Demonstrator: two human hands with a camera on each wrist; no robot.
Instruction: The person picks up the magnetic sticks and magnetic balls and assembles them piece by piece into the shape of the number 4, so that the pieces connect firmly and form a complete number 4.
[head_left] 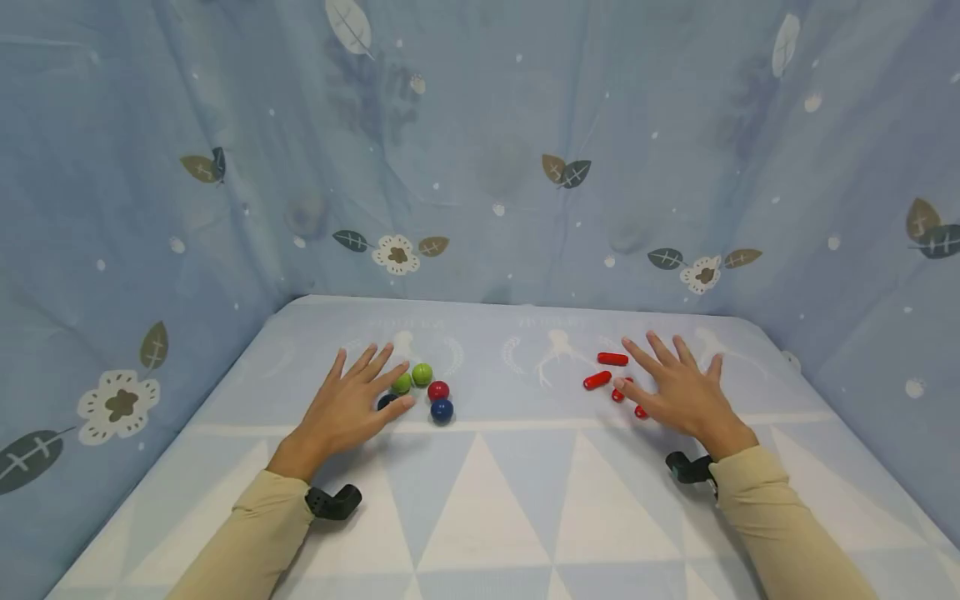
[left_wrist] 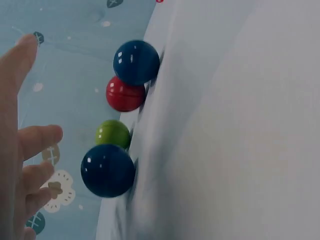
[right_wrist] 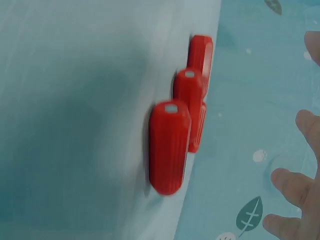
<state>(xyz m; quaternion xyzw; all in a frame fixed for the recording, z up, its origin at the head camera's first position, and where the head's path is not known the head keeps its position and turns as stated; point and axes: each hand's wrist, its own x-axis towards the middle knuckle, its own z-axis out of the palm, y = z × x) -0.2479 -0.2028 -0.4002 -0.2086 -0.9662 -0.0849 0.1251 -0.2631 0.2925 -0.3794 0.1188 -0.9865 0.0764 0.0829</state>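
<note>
My left hand [head_left: 347, 408] hovers over the left of the table, palm down with fingers spread, holding nothing. Beside its thumb and fingertips lies a small group of glossy balls: a blue ball [head_left: 442, 410], a red ball [head_left: 438, 391], a green ball [head_left: 422, 374], another green ball [head_left: 401, 383] and a dark blue ball [left_wrist: 108, 170] partly hidden by the hand in the head view. Also spread and holding nothing, my right hand [head_left: 688, 402] is above several red ribbed cylinders [right_wrist: 170, 147] with rounded ends. Two of these are partly covered by its fingers in the head view.
A patterned cloth with pale triangles covers the table [head_left: 480, 517]. Blue curtain [head_left: 495, 150] with leaves and flowers encloses the back and both sides. Black devices sit at the left wrist [head_left: 335, 502] and right wrist [head_left: 688, 468].
</note>
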